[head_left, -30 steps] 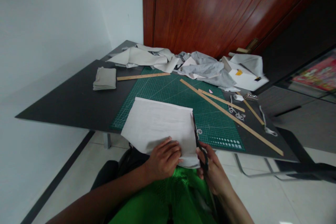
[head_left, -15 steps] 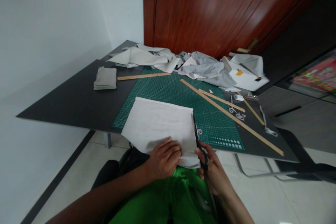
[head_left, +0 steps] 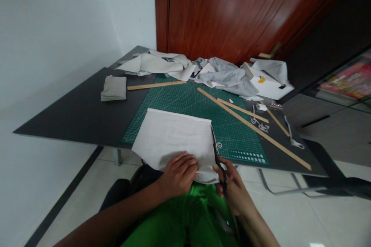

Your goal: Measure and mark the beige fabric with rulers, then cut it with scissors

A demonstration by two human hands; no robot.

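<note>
A pale rectangular piece of fabric [head_left: 174,133], with a folded strip along its far edge, lies partly on the green cutting mat [head_left: 185,98] and hangs over the table's front edge. My left hand [head_left: 180,171] is closed on its near part, fingers curled over the cloth; the thumb is mostly hidden. In my right hand [head_left: 233,183] are black-handled scissors [head_left: 222,173], their blades pointing away from me along the fabric's right edge. How far the blades are apart is hard to make out. A small curl of white thread [head_left: 219,145] sits just right of the blades.
Wooden rulers [head_left: 252,127] lie across the mat's right side. A folded cloth stack [head_left: 114,88] rests at the left of the dark table [head_left: 72,112]. Along the back are crumpled fabrics [head_left: 226,71] and a white box [head_left: 269,85]. White cord [head_left: 295,142] lies at right.
The view has shifted slightly, so everything sits a little further left. Both hands keep their hold, and the scissors stay along the fabric's right edge.
</note>
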